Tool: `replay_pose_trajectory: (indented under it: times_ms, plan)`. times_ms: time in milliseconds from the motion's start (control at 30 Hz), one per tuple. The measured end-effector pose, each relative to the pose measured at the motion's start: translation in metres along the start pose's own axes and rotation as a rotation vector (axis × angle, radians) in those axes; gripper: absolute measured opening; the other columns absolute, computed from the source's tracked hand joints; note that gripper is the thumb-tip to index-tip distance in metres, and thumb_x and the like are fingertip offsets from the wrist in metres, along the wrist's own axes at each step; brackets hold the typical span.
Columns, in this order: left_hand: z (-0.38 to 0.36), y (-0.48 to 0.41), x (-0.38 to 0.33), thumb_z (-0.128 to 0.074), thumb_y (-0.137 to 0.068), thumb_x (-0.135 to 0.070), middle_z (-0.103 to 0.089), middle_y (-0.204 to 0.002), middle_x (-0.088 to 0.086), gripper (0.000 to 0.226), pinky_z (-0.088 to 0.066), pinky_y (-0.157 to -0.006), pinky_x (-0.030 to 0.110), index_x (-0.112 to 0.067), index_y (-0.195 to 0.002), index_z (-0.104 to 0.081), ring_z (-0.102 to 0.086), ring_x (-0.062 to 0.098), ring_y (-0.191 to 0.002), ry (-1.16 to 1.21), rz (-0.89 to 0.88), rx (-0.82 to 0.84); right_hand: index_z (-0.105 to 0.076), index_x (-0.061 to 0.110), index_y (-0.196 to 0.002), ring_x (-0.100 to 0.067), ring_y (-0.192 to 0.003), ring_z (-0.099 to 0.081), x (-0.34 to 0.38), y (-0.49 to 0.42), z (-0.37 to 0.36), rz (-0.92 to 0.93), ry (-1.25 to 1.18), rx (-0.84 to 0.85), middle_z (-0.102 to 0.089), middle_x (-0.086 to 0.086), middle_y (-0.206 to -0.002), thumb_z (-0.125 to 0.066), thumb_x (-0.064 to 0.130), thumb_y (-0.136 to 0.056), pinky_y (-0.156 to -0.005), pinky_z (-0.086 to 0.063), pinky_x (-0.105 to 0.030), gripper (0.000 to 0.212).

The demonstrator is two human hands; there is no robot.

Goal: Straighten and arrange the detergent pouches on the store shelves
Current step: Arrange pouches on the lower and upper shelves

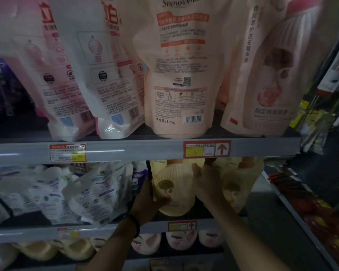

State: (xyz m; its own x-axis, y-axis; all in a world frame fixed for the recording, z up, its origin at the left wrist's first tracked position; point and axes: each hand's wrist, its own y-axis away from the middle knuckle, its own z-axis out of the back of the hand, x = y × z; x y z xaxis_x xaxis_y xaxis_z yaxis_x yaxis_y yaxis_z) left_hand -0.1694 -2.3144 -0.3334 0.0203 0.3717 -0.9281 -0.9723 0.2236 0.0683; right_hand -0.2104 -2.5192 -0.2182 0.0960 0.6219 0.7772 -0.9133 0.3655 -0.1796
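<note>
Middle shelf (37, 234): the white pouches (98, 192) are seen slumped, leaning toward the yellow pouch (172, 184). That pouch is gripped low by the left hand (147, 200), fingers curled round its edge, and clasped at the shoulder by the right hand (205, 180). If it is shifted carelessly, the slumped row could be toppled, or the neighbouring pouch (235, 184) knocked.

Dimly lit grey shelf rail (145, 151) with red price tags (206, 149)

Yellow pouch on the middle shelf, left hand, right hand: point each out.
yellow pouch (173, 178): head view, front panel between the hands.
left hand (146, 200): head view, back of hand.
right hand (206, 179): head view, back of hand.
</note>
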Motion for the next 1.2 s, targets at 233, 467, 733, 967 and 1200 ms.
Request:
replay_pose_trajectory:
  times_ms: [233,467,733,967,1200]
  plan:
    - [0.002,-0.003,0.009,-0.091,-0.081,-0.027,-0.068,-0.133,-0.015,0.069,-0.059,-0.099,0.032,-0.032,-0.138,-0.051,-0.063,0.005,-0.126,0.037,-0.021,0.054,-0.057,0.022,-0.095,-0.003,-0.064,-0.058,0.001,0.017,0.019,0.043,0.143,0.017,-0.059,0.008,-0.077,-0.049,0.023,-0.111,-0.056,-0.036,-0.014,0.018]
    - [-0.008,0.006,0.003,-0.086,-0.086,-0.020,-0.068,-0.129,-0.018,0.060,-0.058,-0.086,0.015,-0.037,-0.133,-0.053,-0.063,-0.012,-0.115,0.029,-0.038,0.076,-0.063,0.025,-0.107,-0.005,-0.078,-0.064,-0.003,0.024,0.029,0.096,0.233,-0.061,-0.061,0.014,-0.085,-0.051,0.026,-0.110,-0.059,-0.035,-0.011,0.012]
    - [-0.014,0.012,-0.001,-0.086,-0.087,-0.019,-0.068,-0.128,-0.018,0.061,-0.057,-0.083,0.013,-0.034,-0.135,-0.052,-0.062,-0.015,-0.113,0.058,-0.044,0.067,-0.063,0.027,-0.076,-0.003,-0.062,-0.059,-0.017,0.026,0.049,0.186,0.306,-0.221,-0.059,0.013,-0.066,-0.074,0.031,-0.097,-0.062,-0.055,-0.029,0.024]
    - [-0.022,0.016,-0.006,-0.085,-0.089,-0.029,-0.066,-0.133,-0.021,0.061,-0.058,-0.090,0.019,-0.041,-0.138,-0.050,-0.061,-0.005,-0.124,0.038,-0.055,0.079,-0.068,0.021,-0.077,-0.001,-0.062,-0.058,-0.024,0.028,0.055,0.209,0.234,-0.239,-0.061,0.010,-0.066,-0.074,0.024,-0.097,-0.060,-0.046,-0.020,0.021]
    - [-0.021,0.017,-0.016,-0.082,-0.091,-0.034,-0.059,-0.134,-0.022,0.062,-0.053,-0.084,0.008,-0.053,-0.133,-0.040,-0.058,-0.011,-0.117,-0.035,-0.019,0.122,-0.068,0.023,-0.093,0.009,-0.068,-0.053,-0.018,0.032,0.063,0.146,0.159,-0.240,-0.060,0.016,-0.076,-0.069,0.026,-0.100,-0.065,-0.036,-0.010,0.008]
